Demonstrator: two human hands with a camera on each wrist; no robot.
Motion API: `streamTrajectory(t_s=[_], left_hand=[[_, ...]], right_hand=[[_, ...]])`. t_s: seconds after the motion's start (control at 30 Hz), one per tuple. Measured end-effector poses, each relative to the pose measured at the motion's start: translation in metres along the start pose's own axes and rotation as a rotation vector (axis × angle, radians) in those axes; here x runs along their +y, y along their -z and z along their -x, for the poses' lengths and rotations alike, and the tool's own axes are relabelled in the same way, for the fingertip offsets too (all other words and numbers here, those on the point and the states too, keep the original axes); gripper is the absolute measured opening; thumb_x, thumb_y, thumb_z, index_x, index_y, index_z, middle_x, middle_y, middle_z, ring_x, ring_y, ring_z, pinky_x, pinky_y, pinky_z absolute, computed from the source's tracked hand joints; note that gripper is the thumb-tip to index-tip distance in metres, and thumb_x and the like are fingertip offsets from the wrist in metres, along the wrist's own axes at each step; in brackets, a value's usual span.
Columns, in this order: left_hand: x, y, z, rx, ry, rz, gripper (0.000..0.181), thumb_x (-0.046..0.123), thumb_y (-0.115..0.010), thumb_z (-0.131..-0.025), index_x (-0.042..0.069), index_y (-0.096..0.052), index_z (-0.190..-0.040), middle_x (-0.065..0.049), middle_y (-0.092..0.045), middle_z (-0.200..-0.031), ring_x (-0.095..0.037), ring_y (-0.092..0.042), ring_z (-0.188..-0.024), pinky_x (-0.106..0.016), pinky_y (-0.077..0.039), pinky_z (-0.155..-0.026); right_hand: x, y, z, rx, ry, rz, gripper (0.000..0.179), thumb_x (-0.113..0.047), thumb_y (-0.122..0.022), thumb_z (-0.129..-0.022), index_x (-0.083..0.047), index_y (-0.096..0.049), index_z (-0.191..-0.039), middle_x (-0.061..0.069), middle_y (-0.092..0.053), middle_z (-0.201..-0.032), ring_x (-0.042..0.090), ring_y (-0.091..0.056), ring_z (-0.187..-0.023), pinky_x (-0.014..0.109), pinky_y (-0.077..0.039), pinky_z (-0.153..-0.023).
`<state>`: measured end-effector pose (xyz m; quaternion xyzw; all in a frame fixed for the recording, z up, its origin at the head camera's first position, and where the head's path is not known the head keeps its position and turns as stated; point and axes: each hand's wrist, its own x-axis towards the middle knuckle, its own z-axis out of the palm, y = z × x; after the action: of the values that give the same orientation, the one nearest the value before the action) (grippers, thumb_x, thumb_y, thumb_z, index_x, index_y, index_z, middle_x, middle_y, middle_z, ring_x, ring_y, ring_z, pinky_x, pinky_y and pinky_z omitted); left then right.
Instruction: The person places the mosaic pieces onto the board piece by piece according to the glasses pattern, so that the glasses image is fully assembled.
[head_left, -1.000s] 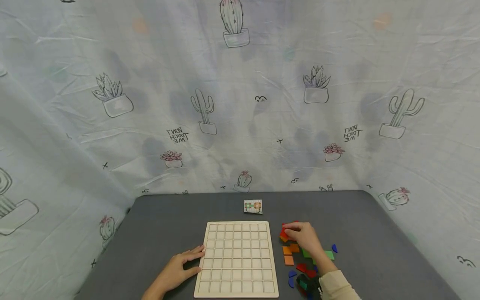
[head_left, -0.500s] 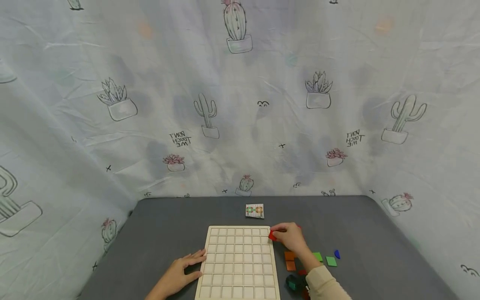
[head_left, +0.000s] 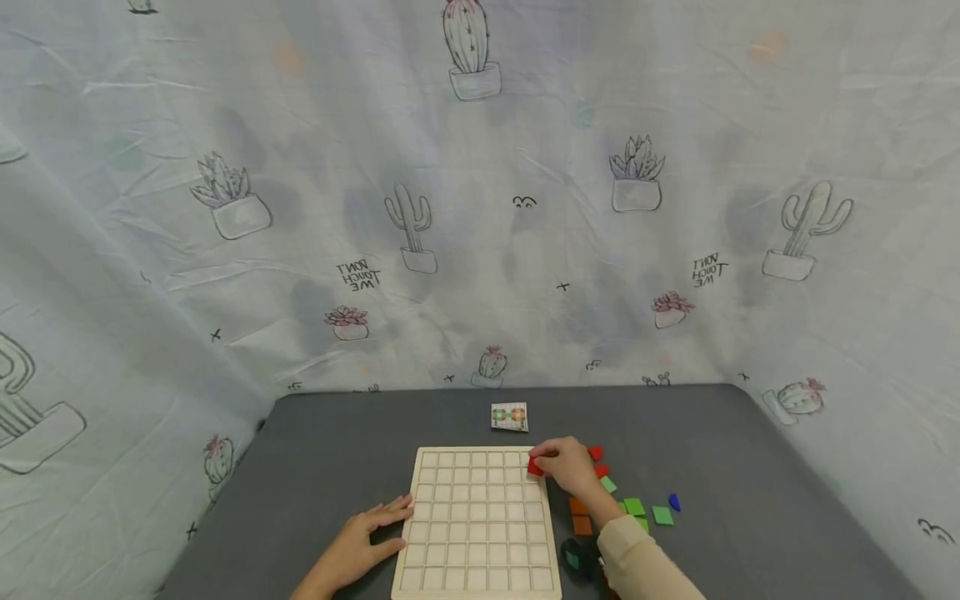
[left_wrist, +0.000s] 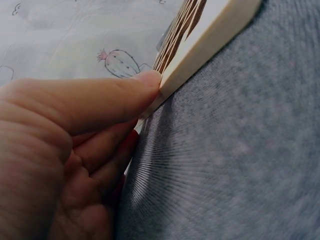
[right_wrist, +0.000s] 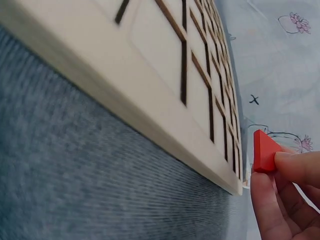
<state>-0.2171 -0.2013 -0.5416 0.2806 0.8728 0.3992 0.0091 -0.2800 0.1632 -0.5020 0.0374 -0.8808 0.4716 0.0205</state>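
The right hand (head_left: 567,465) pinches a red tile (head_left: 535,466) between thumb and fingers at the far right corner of the wooden grid board (head_left: 477,532); I cannot tell whether they touch. On the board's left edge I see the left hand (head_left: 356,542) rest, fingers spread, well apart from the tile.

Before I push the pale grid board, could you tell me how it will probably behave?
The pale grid board should feel stiff: its rim looks thick. It is unlikely to tip or roll, because it lies flat on the gray table. A push toward the left hand, which touches it, may meet some resistance.
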Motion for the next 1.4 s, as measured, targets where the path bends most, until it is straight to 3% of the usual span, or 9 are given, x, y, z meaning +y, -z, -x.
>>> streamTrajectory(t_s=[0.23, 0.47, 0.73, 1.03, 1.4], left_hand=[[-0.002, 0.001, 0.001, -0.003, 0.022, 0.02, 0.047, 0.034, -0.064, -0.09, 0.007, -0.061, -0.129, -0.013, -0.05, -0.14, -0.007, -0.045, -0.131, -0.015, -0.035, -0.109], [-0.003, -0.003, 0.002, -0.025, 0.017, 0.025, 0.049, 0.036, -0.062, -0.09, 0.008, -0.06, -0.13, -0.013, -0.049, -0.141, -0.012, -0.046, -0.131, -0.017, -0.035, -0.11], [-0.001, -0.003, 0.0, -0.016, 0.006, 0.051, 0.048, 0.034, -0.062, -0.09, 0.007, -0.06, -0.129, -0.015, -0.049, -0.14, -0.013, -0.045, -0.132, -0.012, -0.031, -0.11], [-0.003, -0.003, 0.0, -0.007, -0.007, 0.041, 0.047, 0.034, -0.063, -0.09, 0.007, -0.06, -0.129, -0.015, -0.05, -0.14, -0.011, -0.045, -0.132, -0.011, -0.03, -0.111], [-0.004, -0.001, -0.001, 0.001, 0.0, 0.049, 0.048, 0.034, -0.063, -0.09, 0.007, -0.06, -0.129, -0.014, -0.049, -0.14, -0.006, -0.044, -0.132, -0.008, -0.028, -0.109]], right_hand=[[-0.001, -0.008, -0.001, -0.02, 0.018, 0.066, 0.01, -0.003, -0.068, -0.083, -0.006, -0.076, -0.089, 0.006, -0.071, -0.082, 0.012, -0.06, -0.06, 0.024, -0.05, -0.05], [0.003, -0.011, 0.003, -0.043, 0.048, 0.129, 0.012, -0.003, -0.067, -0.085, -0.008, -0.077, -0.089, 0.008, -0.071, -0.089, 0.012, -0.055, -0.064, 0.024, -0.046, -0.05], [0.003, -0.014, 0.003, -0.023, 0.097, 0.205, 0.011, -0.003, -0.069, -0.084, -0.009, -0.077, -0.087, 0.005, -0.072, -0.088, 0.021, -0.063, -0.079, 0.024, -0.05, -0.056], [0.003, -0.015, 0.003, -0.02, 0.129, 0.205, 0.009, -0.003, -0.07, -0.083, -0.01, -0.075, -0.083, 0.001, -0.07, -0.082, 0.015, -0.061, -0.074, 0.024, -0.053, -0.059], [-0.003, -0.009, 0.008, -0.036, 0.108, 0.151, 0.012, 0.0, -0.068, -0.083, -0.005, -0.072, -0.094, 0.005, -0.069, -0.087, 0.019, -0.064, -0.078, 0.025, -0.055, -0.059]])
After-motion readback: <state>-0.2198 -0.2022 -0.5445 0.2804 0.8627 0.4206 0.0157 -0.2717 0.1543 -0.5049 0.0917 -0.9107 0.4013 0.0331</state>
